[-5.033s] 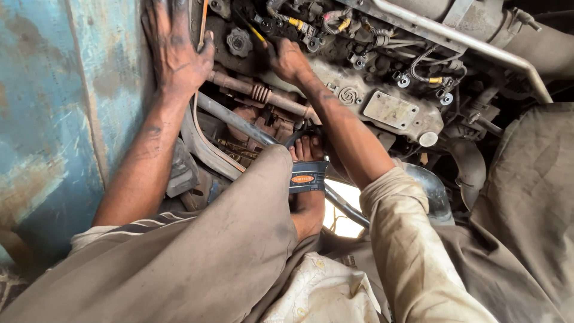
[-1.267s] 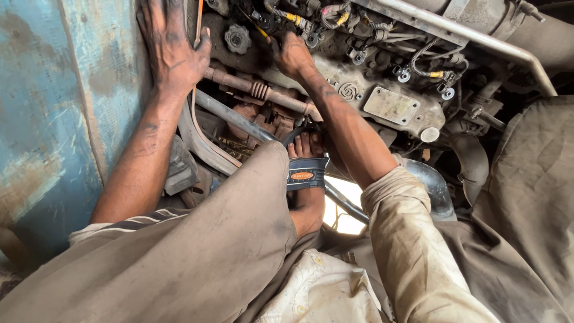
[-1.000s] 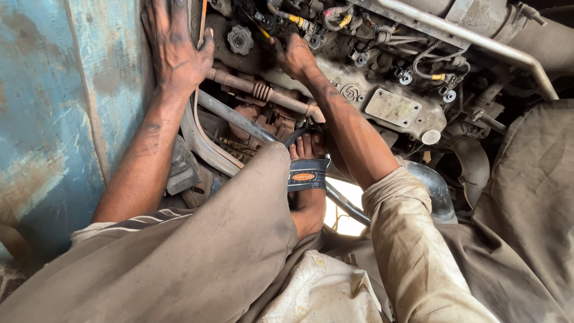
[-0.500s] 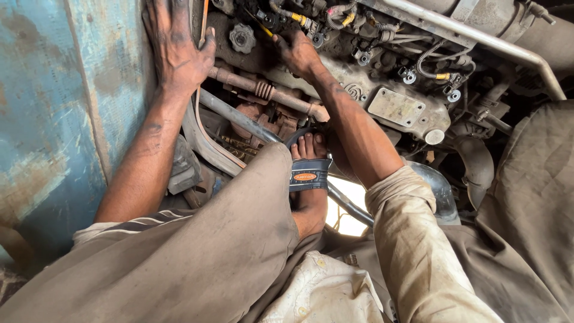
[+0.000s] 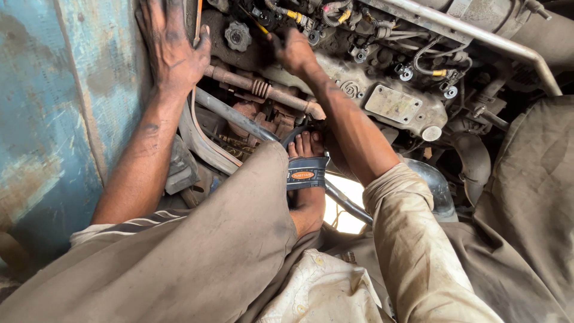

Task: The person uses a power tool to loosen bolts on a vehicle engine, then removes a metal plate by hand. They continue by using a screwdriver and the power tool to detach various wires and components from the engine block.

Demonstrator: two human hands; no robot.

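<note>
Gripping a yellow-handled tool (image 5: 261,26) tight in my right hand (image 5: 294,52) at the engine (image 5: 382,90) top, I spread my open left hand (image 5: 170,51) flat by the blue panel (image 5: 54,107), apparently for balance, foot (image 5: 306,179) wedged below.

Orange oval label (image 5: 302,175) on dark sandal strap (image 5: 307,179), frame centre.

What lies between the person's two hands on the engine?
In the head view, a dark toothed cap sits between the left hand and the right hand.
</note>
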